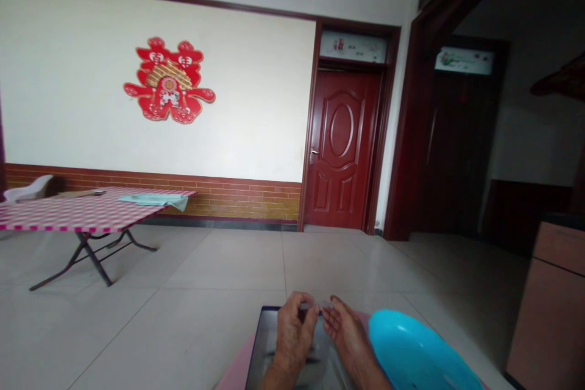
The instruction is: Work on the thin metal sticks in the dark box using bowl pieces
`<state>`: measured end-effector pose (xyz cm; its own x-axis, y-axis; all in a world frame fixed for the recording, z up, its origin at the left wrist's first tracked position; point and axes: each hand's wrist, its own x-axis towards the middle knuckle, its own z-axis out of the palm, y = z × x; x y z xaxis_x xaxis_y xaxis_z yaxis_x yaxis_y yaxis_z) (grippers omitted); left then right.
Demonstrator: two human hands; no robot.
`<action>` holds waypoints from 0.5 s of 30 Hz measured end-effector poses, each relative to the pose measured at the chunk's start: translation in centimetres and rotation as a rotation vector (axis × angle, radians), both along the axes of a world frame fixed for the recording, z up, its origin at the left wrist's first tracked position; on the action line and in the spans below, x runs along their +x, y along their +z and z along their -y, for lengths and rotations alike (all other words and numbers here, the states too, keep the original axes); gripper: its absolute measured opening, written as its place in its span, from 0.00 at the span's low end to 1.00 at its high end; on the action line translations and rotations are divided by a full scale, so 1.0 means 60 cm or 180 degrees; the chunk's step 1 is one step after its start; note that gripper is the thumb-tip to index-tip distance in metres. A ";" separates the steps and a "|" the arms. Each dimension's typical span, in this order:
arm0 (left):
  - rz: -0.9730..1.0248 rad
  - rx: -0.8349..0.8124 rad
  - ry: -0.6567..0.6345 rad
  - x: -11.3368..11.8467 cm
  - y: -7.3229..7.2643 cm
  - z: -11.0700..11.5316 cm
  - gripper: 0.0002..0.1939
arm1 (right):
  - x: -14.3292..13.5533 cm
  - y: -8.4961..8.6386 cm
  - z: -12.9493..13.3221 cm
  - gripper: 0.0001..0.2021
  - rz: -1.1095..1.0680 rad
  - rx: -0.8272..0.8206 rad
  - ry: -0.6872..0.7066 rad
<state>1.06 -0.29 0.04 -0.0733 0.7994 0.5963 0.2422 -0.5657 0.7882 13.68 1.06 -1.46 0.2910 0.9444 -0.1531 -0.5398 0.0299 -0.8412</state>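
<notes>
Both hands meet above a shallow box (257, 347) with a dark rim and pale inside. My left hand (293, 330) is closed, thumb and fingers pinching a small, pale, see-through piece (325, 304). The other end of this piece is at the fingertips of my right hand (345, 332), which is closed on it too. Its exact kind is too small and blurred to make out. Some dark, thin items lie in the box, partly hidden by my left wrist. Close by my right forearm is a bright blue plastic basin (415, 347).
A pink surface (235, 372) lies under the box and basin. On the left stands a folding table (105, 210) with a red-checked cover and a light green cloth (158, 199). A brownish cabinet (548, 304) is at the right; a red door (342, 146) is ahead.
</notes>
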 end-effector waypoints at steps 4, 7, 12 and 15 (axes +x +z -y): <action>-0.0094 -0.0001 -0.0022 0.001 -0.001 0.002 0.07 | -0.001 -0.001 0.001 0.23 -0.0049 -0.0010 0.0093; -0.0158 0.0073 -0.0069 0.002 -0.001 0.005 0.07 | -0.003 -0.001 0.001 0.22 -0.0111 0.0071 0.0184; -0.0349 0.0330 -0.0235 0.004 0.001 0.012 0.08 | -0.003 -0.004 -0.001 0.22 -0.0394 0.0229 0.0361; -0.0463 0.0458 -0.0330 0.003 0.005 0.018 0.07 | -0.001 -0.002 -0.002 0.22 -0.0606 0.0213 0.0350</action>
